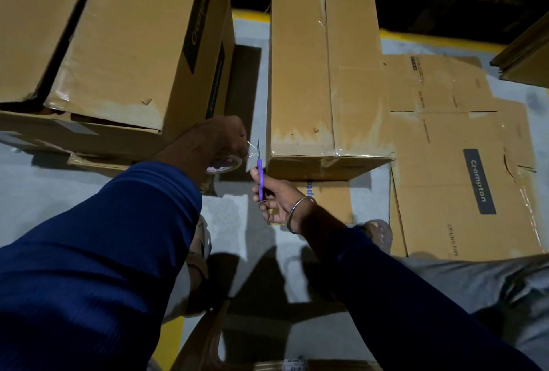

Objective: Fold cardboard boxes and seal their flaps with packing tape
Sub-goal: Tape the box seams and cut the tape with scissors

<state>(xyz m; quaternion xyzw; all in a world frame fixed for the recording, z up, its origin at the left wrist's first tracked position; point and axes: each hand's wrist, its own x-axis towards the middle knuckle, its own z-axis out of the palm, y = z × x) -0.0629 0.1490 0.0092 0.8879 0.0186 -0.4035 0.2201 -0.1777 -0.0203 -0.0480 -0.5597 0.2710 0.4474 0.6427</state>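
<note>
A folded cardboard box stands on the floor ahead, its top seam covered with clear tape. My left hand grips a roll of clear packing tape just left of the box's near corner. A short strip of tape stretches from the roll to the right. My right hand holds a purple-handled cutter upright, its thin blade touching that strip. Both hands are beside the box and apart from it.
A stack of large Crompton boxes fills the left. Flattened Crompton cartons lie on the grey floor at the right. My feet and legs are near the bottom. A yellow floor line runs behind.
</note>
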